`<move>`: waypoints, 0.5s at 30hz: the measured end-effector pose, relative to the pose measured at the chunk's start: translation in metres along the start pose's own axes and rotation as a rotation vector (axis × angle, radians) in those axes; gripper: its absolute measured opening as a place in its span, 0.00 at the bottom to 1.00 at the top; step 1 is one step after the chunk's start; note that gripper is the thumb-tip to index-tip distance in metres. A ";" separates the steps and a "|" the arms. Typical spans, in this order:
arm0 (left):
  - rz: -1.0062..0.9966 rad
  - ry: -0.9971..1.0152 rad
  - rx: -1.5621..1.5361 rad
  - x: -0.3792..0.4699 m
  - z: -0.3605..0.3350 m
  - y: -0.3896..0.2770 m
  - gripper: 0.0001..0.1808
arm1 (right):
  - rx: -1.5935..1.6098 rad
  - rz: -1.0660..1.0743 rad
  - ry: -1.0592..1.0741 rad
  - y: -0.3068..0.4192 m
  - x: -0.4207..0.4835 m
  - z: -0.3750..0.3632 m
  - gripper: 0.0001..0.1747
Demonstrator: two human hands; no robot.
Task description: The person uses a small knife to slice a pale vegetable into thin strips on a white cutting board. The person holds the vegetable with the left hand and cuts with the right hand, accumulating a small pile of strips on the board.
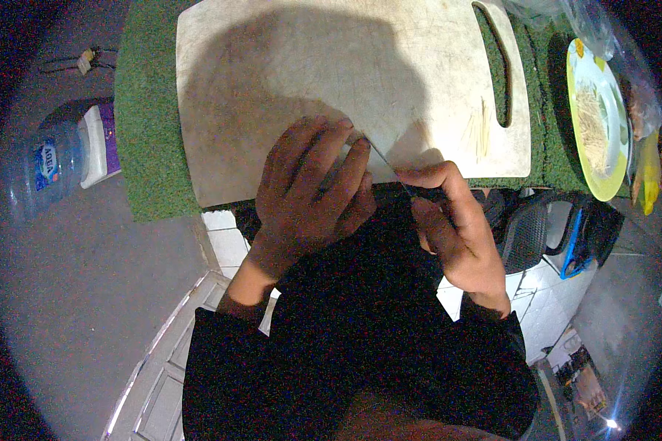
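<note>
My right hand [463,231] grips what looks like a knife [383,157]; only its thin blade shows, seen nearly edge-on, and the handle is hidden in the fist. The blade slants up and left to the fingertips of my left hand [314,182]. Those fingers are curled over the cutting board [353,66] near its front edge, around a small pale piece [354,136] that is mostly covered. A few thin pale strips [479,132] lie on the board at right, beside its handle slot. My head and hands cast a shadow over the board.
Right of the board, a green-rimmed plate [572,105] bears a heap of fine pale strips [590,129]. Clear plastic [590,25] lies behind it. Green artificial turf [149,110] spreads under the board. At left lies a large plastic water bottle [44,165]. A black mesh chair [527,237] stands lower right.
</note>
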State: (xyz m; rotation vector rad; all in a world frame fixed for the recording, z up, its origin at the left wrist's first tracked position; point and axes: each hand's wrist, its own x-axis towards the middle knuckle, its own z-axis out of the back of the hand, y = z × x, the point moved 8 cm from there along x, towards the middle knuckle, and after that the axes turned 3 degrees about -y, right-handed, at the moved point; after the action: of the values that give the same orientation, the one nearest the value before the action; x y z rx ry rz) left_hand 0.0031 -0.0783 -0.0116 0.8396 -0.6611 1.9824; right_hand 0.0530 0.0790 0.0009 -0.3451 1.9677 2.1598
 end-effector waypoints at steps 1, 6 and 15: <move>-0.006 0.025 0.013 -0.001 0.000 0.000 0.17 | -0.019 -0.008 0.000 0.000 -0.001 0.000 0.15; -0.013 -0.002 0.001 0.012 0.003 -0.001 0.18 | 0.009 0.014 -0.030 0.000 0.000 -0.004 0.15; 0.087 0.145 -0.003 0.029 0.011 -0.003 0.18 | 0.001 -0.005 -0.020 -0.001 0.000 -0.005 0.16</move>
State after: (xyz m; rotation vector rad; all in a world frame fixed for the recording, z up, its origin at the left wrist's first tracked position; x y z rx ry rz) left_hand -0.0026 -0.0694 0.0178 0.6678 -0.6255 2.0976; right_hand 0.0536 0.0746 -0.0008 -0.3264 1.9552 2.1511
